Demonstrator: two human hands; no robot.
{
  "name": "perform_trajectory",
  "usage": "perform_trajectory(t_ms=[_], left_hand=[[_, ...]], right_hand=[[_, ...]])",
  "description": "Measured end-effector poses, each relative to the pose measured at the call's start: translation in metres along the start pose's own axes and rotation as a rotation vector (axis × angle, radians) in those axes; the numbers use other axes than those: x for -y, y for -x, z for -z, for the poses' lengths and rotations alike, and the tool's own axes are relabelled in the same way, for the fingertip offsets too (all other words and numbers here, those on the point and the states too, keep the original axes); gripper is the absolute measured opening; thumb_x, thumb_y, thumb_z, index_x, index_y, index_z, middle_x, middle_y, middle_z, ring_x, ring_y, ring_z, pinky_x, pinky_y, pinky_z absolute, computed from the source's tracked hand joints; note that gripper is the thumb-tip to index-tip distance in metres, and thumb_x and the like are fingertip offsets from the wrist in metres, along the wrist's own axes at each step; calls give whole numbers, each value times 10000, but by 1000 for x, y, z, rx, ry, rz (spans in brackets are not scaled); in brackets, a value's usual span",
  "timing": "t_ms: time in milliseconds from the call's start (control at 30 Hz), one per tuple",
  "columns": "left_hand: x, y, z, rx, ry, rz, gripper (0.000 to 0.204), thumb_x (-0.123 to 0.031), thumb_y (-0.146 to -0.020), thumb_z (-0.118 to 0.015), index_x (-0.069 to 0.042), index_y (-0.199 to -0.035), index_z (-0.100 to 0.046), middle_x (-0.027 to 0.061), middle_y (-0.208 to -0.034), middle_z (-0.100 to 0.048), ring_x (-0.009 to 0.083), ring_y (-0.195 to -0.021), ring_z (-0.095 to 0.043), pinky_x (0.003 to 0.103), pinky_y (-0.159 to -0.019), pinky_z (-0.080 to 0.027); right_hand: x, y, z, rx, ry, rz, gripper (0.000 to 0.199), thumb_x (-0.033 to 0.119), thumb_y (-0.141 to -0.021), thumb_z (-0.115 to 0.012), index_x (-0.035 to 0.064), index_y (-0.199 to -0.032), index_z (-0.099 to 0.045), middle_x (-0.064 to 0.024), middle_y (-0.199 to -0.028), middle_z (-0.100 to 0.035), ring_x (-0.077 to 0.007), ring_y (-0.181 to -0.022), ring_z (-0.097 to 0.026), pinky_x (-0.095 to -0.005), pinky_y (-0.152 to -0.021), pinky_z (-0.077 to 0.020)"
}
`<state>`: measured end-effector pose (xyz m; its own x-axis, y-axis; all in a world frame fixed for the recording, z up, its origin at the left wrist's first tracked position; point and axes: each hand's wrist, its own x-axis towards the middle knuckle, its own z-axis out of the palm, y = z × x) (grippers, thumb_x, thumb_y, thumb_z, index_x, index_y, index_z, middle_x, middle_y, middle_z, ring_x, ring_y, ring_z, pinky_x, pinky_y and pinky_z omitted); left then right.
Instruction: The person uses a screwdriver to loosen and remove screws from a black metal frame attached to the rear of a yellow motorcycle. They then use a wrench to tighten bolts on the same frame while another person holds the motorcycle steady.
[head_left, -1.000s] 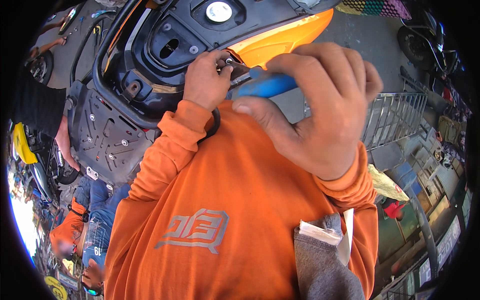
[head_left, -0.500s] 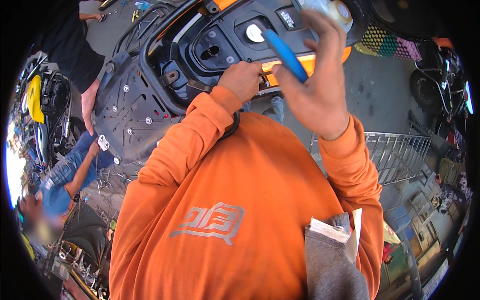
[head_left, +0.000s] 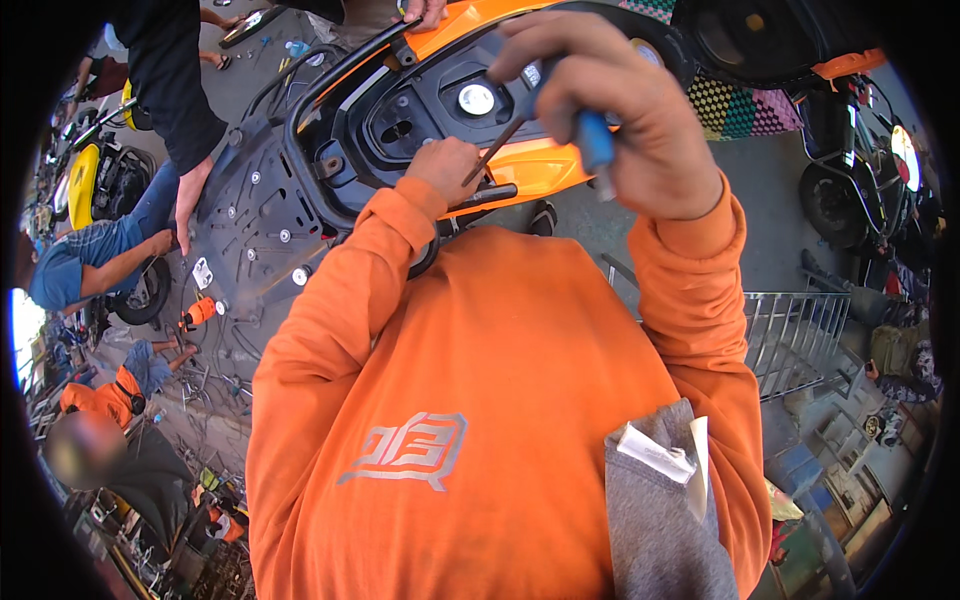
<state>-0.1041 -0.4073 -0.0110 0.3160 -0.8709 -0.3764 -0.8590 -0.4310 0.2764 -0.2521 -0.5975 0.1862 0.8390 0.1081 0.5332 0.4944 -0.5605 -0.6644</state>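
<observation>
My right hand [head_left: 610,110] grips a screwdriver with a blue handle [head_left: 592,140], its dark shaft [head_left: 495,152] slanting down to the left toward my left hand [head_left: 445,165]. My left hand rests closed on the edge of a scooter's orange rear body panel [head_left: 530,165], and whether it pinches something small I cannot tell. The black under-seat compartment [head_left: 420,110] with a white round cap [head_left: 476,99] lies just beyond both hands. My orange sleeves and shirt fill the lower picture.
Another person's hand [head_left: 187,195] in a dark sleeve rests on the scooter's black rear rack plate [head_left: 255,225]. A second hand [head_left: 428,12] touches the scooter's top. Parked motorcycles [head_left: 100,175] stand left and right [head_left: 850,170]. A metal rack [head_left: 795,335] stands at right.
The view has swung so the scooter sits higher and further right. My right hand turned the screwdriver, whose shaft now points down-left at my left hand.
</observation>
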Motion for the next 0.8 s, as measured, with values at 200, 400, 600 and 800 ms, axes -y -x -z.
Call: perform_trajectory(t_ms=[200, 400, 600, 800], left_hand=[[-22, -4, 43, 61, 45, 214, 392, -353, -878, -626, 13, -797, -739, 274, -816, -696, 430, -809, -695, 500, -769, -552], [-23, 70, 118, -92, 724, 357, 406, -346, -970, -599, 18, -813, -686, 157, -704, -672, 265, -578, -601, 371, -545, -473], [-73, 120, 129, -439, 1575, 213, 413, -343, -1029, -590, -37, -752, -586, 53, -642, -559, 73, -502, -428, 220, -450, -316], [-108, 127, 136, -487, 1566, 146, 390, -317, -1026, -614, -17, -777, -604, 45, -679, -578, 57, -537, -438, 208, -479, -324]], right_hand=[[-14, 70, 10, -596, -145, -164, 162, -75, -775, -660, 38, -821, -555, -90, -1071, -617, -215, -1012, -580, -338, -885, -473], [-12, 135, 9, -1113, -335, -362, 186, -68, -900, -635, 59, -907, -500, -73, -984, -557, -182, -982, -564, -359, -892, -511], [-7, 141, 12, -1003, -243, -502, 215, -56, -914, -621, 77, -946, -454, -56, -891, -517, -183, -932, -551, -374, -822, -526], [12, 105, 2, -573, -587, -606, 182, 121, -968, -669, -29, -1070, -654, -44, -871, -625, -95, -781, -568, -249, -692, -472]])
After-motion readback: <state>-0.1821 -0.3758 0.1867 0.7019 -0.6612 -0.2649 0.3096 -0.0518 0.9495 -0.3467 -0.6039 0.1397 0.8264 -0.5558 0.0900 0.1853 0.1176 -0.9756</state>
